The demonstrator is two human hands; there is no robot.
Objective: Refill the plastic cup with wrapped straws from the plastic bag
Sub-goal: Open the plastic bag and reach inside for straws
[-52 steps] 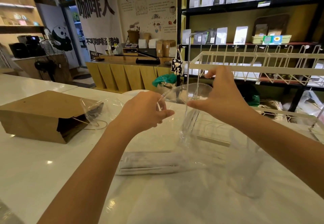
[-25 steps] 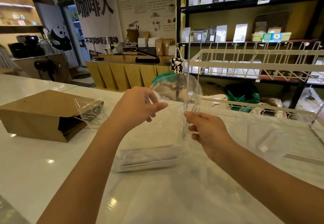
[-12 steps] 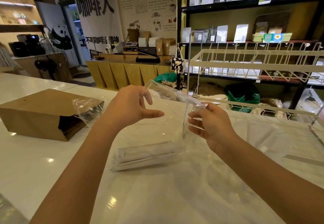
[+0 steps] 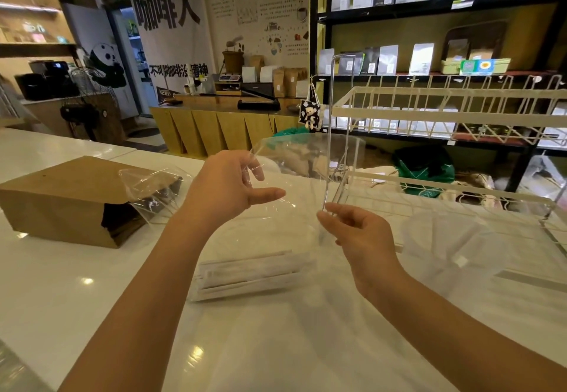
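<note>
We hold the clear plastic bag [image 4: 294,195] up above the white counter [image 4: 61,299]. Our left hand [image 4: 228,190] pinches the bag's upper edge, thumb out. Our right hand [image 4: 359,233] pinches the edge lower down, fingers loosely curled. The wrapped straws [image 4: 248,273] lie in the bag's bottom on the counter, right of the brown paper bag [image 4: 64,198].

Clear plastic bag [image 4: 294,216] edges hard to trace against the white bench [image 4: 61,284]. Straws [image 4: 248,272] blurred through film, count unclear. Both forearms cut by bottom edge. Paper bag [image 4: 64,198] contents dark, unreadable. Wire rack [image 4: 460,109] cut off at right edge.
</note>
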